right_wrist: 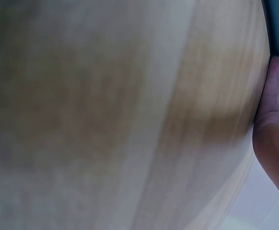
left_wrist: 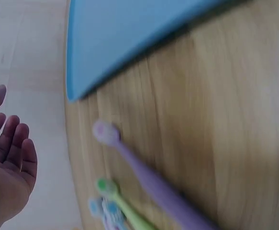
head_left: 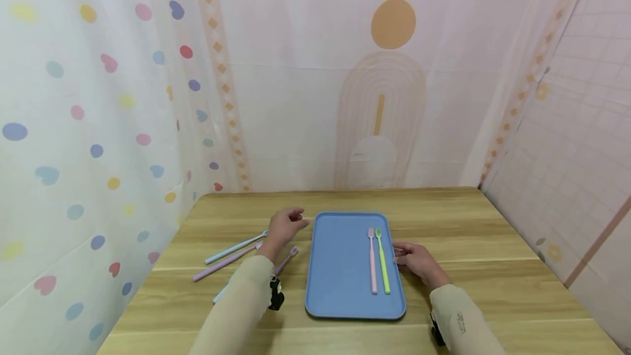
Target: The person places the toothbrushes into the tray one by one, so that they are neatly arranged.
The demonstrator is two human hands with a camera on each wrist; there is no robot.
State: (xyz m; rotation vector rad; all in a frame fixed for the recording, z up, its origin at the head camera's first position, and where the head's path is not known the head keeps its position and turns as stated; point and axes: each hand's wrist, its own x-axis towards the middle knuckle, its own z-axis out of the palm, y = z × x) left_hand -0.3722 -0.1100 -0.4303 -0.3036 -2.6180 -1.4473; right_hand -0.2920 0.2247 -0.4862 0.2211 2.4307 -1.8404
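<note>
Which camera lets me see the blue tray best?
The head view: all four corners of the blue tray show, plus the pink toothbrush and green toothbrush on it. The left wrist view shows only part, with one corner. The right wrist view shows just a strip, by the right hand.

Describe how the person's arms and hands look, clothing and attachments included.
The left hand and right hand are bare, without gloves. The left sleeve and right sleeve are long, plain and pale beige; the right one carries small dark lettering, too small to read. A small black device shows at the left wrist, and another dark one at the right.
</note>
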